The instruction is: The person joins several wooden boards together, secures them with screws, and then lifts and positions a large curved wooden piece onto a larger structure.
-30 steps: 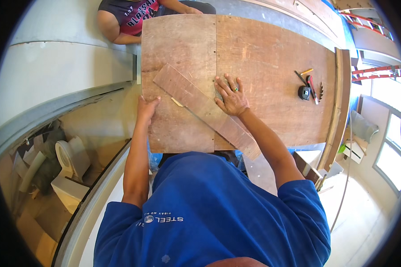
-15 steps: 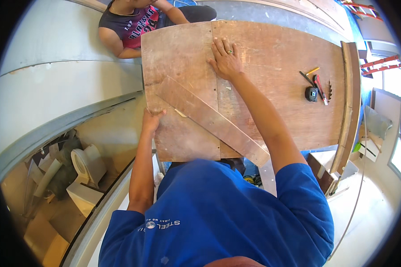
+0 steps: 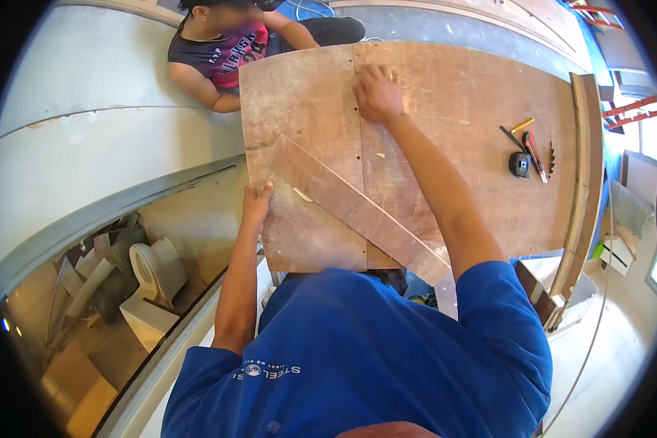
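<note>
A worn plywood sheet [image 3: 299, 102] lies on a larger brown board [image 3: 474, 109]. Across its near part runs a long diagonal wooden strip [image 3: 358, 212]. My left hand [image 3: 257, 206] grips the sheet's left edge, beside the strip's upper end. My right hand [image 3: 376, 93] reaches far forward and presses flat on the sheet's right edge near the far side, fingers curled over the seam between sheet and board.
A tape measure [image 3: 520, 165], a yellow pencil [image 3: 522, 125] and a red-handled tool [image 3: 536, 155] lie at the board's right. A curved wooden rail [image 3: 584, 182] borders that side. Another person [image 3: 226, 51] sits beyond the sheet's far left corner. A white toilet bowl [image 3: 153, 271] stands below left.
My right hand has moved from the middle of the strip forward to the far part of the sheet. My left hand stays on the left edge.
</note>
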Motion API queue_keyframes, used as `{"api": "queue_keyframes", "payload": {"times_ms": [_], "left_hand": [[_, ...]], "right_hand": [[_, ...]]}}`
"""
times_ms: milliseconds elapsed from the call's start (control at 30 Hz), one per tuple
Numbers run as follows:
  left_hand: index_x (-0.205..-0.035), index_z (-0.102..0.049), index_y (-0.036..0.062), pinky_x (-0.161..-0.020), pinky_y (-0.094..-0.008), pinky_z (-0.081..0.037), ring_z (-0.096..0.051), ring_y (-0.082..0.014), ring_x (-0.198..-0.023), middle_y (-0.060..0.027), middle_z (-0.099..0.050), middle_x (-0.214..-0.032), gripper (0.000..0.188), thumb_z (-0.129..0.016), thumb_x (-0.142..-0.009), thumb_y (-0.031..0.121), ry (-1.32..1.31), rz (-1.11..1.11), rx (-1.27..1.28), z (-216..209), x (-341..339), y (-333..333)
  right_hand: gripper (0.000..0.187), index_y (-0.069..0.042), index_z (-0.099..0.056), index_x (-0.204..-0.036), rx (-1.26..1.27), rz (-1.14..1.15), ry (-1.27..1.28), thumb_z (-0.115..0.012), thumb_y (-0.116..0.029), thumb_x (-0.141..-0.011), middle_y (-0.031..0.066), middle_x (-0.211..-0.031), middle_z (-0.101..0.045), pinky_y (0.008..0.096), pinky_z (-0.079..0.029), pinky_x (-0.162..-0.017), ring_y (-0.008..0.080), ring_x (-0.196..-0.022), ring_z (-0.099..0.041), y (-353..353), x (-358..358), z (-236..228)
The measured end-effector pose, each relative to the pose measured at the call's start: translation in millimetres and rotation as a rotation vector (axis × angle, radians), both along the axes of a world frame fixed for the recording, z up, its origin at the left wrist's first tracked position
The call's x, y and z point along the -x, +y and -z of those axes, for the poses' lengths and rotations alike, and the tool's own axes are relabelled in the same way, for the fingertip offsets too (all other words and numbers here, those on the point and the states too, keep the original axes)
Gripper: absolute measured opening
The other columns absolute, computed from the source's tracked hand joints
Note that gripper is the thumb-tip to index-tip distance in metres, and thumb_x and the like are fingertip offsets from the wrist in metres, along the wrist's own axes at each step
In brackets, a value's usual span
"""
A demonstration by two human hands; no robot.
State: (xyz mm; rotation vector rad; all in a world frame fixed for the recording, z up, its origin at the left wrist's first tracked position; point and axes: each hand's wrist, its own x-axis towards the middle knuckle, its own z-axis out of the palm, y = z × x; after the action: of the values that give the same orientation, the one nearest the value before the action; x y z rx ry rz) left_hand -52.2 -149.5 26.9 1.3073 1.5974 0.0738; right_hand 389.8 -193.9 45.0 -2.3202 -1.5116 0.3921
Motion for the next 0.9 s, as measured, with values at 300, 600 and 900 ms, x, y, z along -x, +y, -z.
{"api": "queue_keyframes", "payload": {"times_ms": [300, 600, 900], "left_hand": [[-0.148, -0.036, -0.0114, -0.111, -0.0427, -0.043, -0.053, -0.0365, -0.135, -0.0287, -0.053, -0.145, 0.086, -0.071, -0.096, 0.047, 0.053, -0.035, 0.001, 4, 7, -5], [-0.145, -0.04, -0.0065, -0.11, -0.0419, -0.044, -0.054, -0.0307, -0.131, -0.0223, -0.055, -0.141, 0.072, -0.069, -0.099, 0.041, 0.069, -0.012, 0.027, -25, -19, -5], [-0.152, -0.034, -0.0038, -0.112, -0.0419, -0.042, -0.05, -0.0313, -0.136, -0.0222, -0.051, -0.146, 0.081, -0.07, -0.098, 0.045, 0.025, -0.005, 0.081, -28, -18, 3]], "right_hand": [[0.033, -0.015, -0.072, -0.113, -0.198, -0.102, 0.226, -0.051, -0.037, -0.099, 0.0141, -0.107, -0.075, 0.0517, -0.051, -0.094, 0.0387, -0.107, -0.067, 109, -73, 47], [0.054, -0.019, -0.079, -0.106, 0.117, -0.122, 0.067, -0.047, -0.061, -0.099, 0.012, -0.11, -0.076, 0.0504, -0.053, -0.095, 0.0367, -0.112, -0.068, 114, -68, 18], [0.034, -0.006, -0.07, -0.091, -0.183, -0.241, -0.191, -0.066, -0.04, -0.093, 0.018, -0.098, -0.068, 0.0616, -0.047, -0.087, 0.0425, -0.097, -0.063, 114, -75, 37]]}}
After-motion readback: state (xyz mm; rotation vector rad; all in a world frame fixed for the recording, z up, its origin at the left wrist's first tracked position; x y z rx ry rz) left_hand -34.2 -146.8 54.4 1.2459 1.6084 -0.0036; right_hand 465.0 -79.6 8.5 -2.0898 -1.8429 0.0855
